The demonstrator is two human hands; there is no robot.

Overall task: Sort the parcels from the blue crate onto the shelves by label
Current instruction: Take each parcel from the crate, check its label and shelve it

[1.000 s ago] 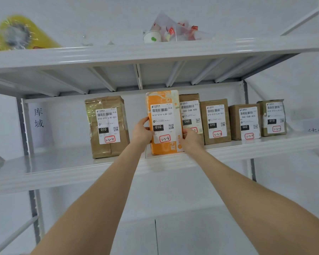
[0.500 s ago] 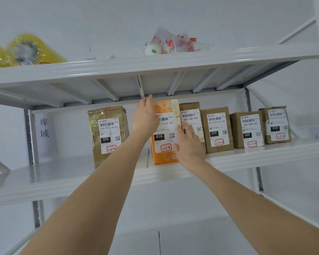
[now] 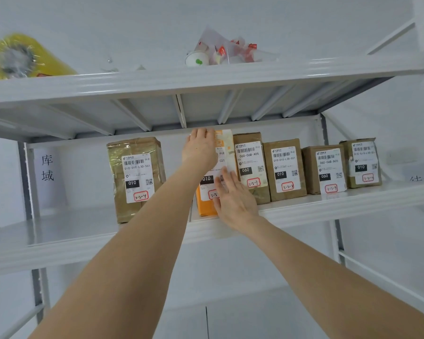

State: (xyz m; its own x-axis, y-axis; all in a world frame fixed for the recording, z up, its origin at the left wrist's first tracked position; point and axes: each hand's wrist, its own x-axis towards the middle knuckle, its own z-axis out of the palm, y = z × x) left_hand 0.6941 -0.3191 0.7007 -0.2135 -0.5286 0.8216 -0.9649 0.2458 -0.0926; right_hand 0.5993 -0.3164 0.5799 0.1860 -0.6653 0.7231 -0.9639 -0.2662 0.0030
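Note:
An orange parcel (image 3: 205, 205) with a white "010" label stands upright on the middle shelf (image 3: 83, 231), between brown parcels. My left hand (image 3: 200, 149) is curled over its top left corner, just under the upper shelf. My right hand (image 3: 233, 199) lies flat against its front, fingers spread over the label and partly covering the red-circled number. To its left stands a taped brown parcel (image 3: 135, 177) marked 010 and 3-2-4. Right beside it is a brown parcel (image 3: 250, 165) marked 060. The blue crate is not in view.
Three more brown labelled parcels (image 3: 284, 170) (image 3: 326, 170) (image 3: 361, 162) line the shelf to the right. The top shelf carries a yellow film roll (image 3: 17, 57) and a bag of small cups (image 3: 220, 52). A paper sign (image 3: 47, 167) hangs at the shelf's left post.
Both hands gripped the orange parcel's sides a second ago. My left hand has risen to its top, my right hand has flattened on its front, and the parcel sits further back.

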